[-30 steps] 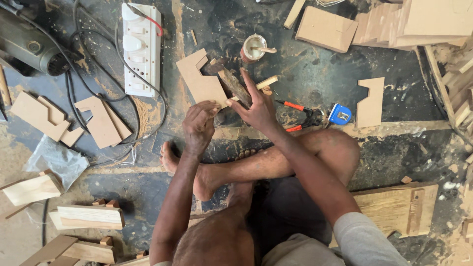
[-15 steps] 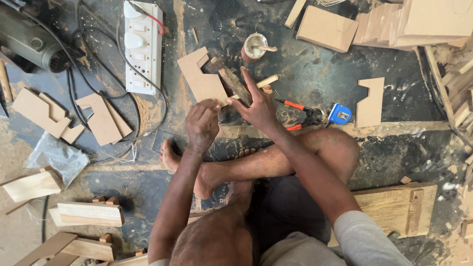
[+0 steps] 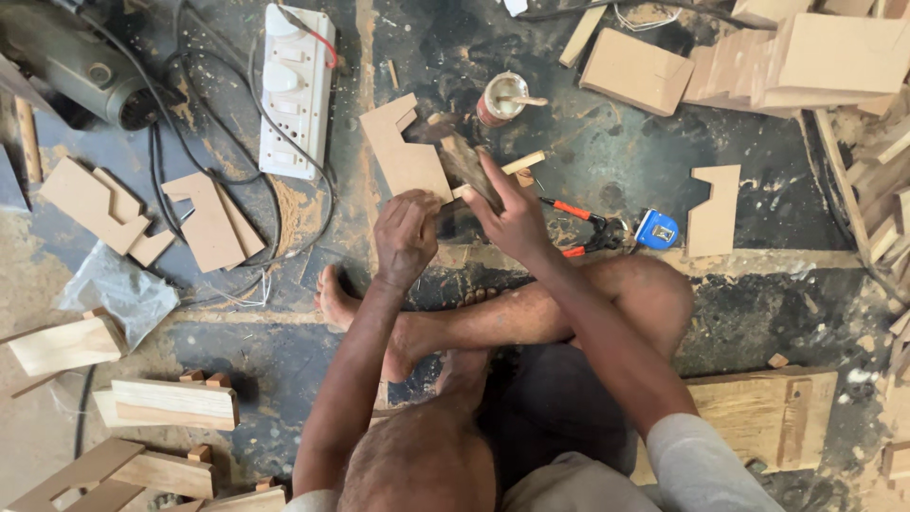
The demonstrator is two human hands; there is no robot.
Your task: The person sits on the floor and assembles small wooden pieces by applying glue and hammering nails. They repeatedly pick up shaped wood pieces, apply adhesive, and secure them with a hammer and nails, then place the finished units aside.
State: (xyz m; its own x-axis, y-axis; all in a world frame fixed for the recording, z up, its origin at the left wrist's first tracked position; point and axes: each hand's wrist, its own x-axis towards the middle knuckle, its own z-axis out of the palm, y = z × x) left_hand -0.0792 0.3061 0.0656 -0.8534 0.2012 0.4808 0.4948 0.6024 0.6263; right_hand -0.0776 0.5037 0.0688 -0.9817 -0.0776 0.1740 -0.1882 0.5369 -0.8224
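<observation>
Dusty workshop floor [image 3: 588,161], littered with offcuts. Left hand [image 3: 406,235] closed on a notched board [image 3: 403,152]; right hand [image 3: 517,216] presses a dark wood strip [image 3: 464,159] against it, fingers spread. Risk: strip may slide off line under uneven pressure, pliers [image 3: 588,228] lying near right.

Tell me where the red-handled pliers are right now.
In the head view, the red-handled pliers lie on the dark floor just right of the right hand, with the small blue tape measure at their right end.
</observation>
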